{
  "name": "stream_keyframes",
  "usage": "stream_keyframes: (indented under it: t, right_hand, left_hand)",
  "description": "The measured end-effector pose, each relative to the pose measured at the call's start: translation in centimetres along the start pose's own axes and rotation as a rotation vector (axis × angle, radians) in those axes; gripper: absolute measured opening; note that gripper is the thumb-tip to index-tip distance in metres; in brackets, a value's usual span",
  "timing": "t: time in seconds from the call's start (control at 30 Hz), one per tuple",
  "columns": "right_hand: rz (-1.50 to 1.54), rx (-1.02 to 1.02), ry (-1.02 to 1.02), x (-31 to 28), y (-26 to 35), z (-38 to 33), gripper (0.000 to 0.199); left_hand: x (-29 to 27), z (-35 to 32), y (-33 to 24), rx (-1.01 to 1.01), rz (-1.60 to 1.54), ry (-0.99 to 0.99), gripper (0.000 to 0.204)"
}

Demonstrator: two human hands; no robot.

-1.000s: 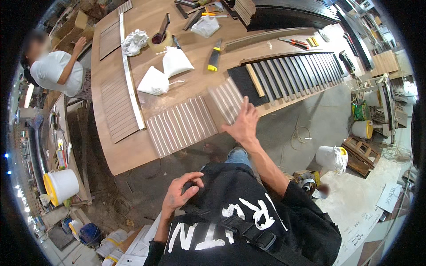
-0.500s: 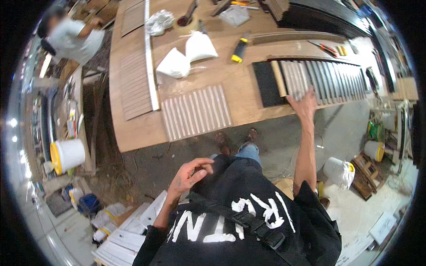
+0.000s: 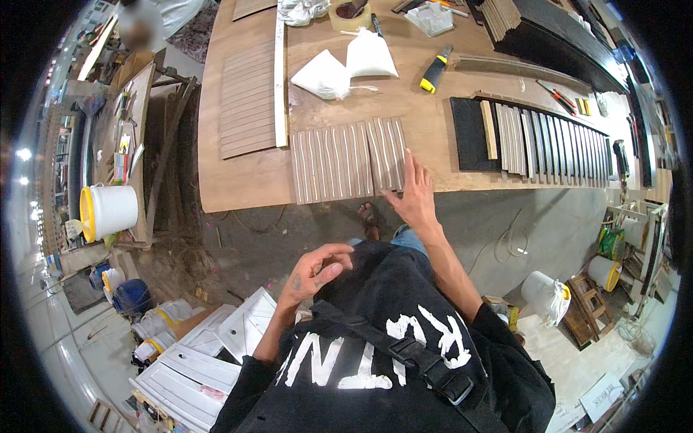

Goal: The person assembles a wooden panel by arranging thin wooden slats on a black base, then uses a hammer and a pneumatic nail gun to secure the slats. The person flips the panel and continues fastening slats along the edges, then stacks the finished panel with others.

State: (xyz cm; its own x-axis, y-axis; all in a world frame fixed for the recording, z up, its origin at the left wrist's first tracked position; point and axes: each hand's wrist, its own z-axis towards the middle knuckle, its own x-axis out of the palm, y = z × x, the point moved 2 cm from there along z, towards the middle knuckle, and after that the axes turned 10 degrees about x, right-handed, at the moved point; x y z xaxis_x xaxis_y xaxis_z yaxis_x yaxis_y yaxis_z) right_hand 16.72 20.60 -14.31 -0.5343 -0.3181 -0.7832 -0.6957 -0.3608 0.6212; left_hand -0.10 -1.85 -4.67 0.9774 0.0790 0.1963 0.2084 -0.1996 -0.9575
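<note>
On the plywood worktable (image 3: 245, 184), the row of pale wooden slats (image 3: 346, 160) runs lengthwise away from the person, the open right hand (image 3: 414, 198) seemingly touching its right end, the empty, loosely curled left hand (image 3: 315, 268) well behind.

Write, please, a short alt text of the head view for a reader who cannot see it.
Seen from above, a person's right hand rests flat by a row of grooved wooden slats at the edge of a plywood workbench. The left hand is empty against a black shirt.
</note>
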Motion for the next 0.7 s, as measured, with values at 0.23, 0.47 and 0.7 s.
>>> stream_keyframes:
  t: [0.23,0.47,0.7]
  right_hand:
    - [-0.244,0.147,-0.043,-0.6,0.7,1.5,0.110]
    - [-0.004,0.312,-0.210,-4.7,-2.9,0.2,0.114]
    - [-0.307,0.563,-0.625,-22.3,-25.4,1.1,0.110]
  left_hand:
    - [-0.2,-0.8,-0.3,0.000,-0.020,-0.006,0.053]
    - [0.5,-0.5,0.2,0.011,-0.057,-0.024,0.050]
    - [2.6,1.5,0.0,-0.047,-0.050,0.008,0.053]
